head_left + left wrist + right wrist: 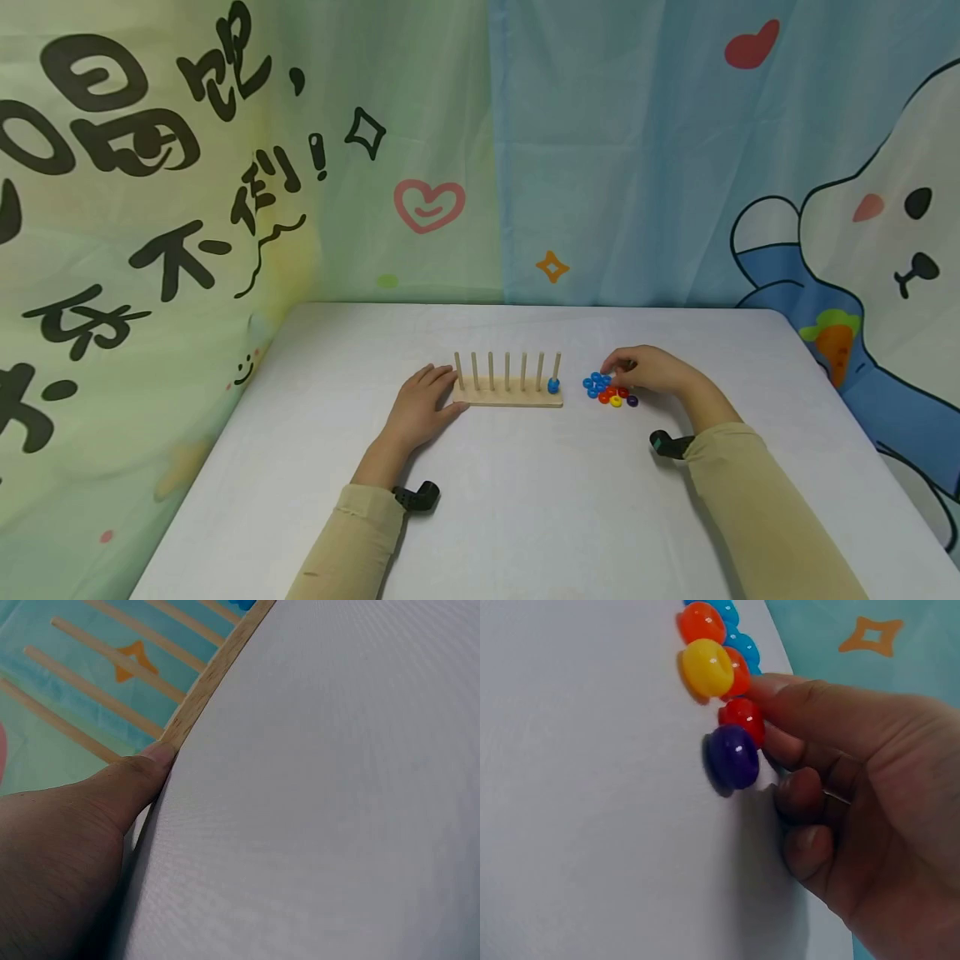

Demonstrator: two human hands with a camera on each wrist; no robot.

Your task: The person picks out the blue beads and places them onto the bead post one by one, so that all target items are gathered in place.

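Observation:
A wooden peg board (510, 400) with a row of several upright pegs stands on the table. My left hand (424, 407) grips its left end; in the left wrist view the thumb (142, 769) presses the board's edge. Blue beads (553, 387) sit low on the rightmost peg. Right of the board lies a cluster of blue beads (595, 383), red and orange beads (703, 624), one yellow bead (707, 667) and one purple bead (733, 756). My right hand (651, 371) reaches into this cluster, thumb and index finger at the blue beads; whether they pinch one is hidden.
The white table (517, 517) extends around the board and beads. Behind it hangs a printed curtain (600, 150). Each wrist wears a black camera; the left one (417, 497) and the right one (670, 445) stick out towards the middle.

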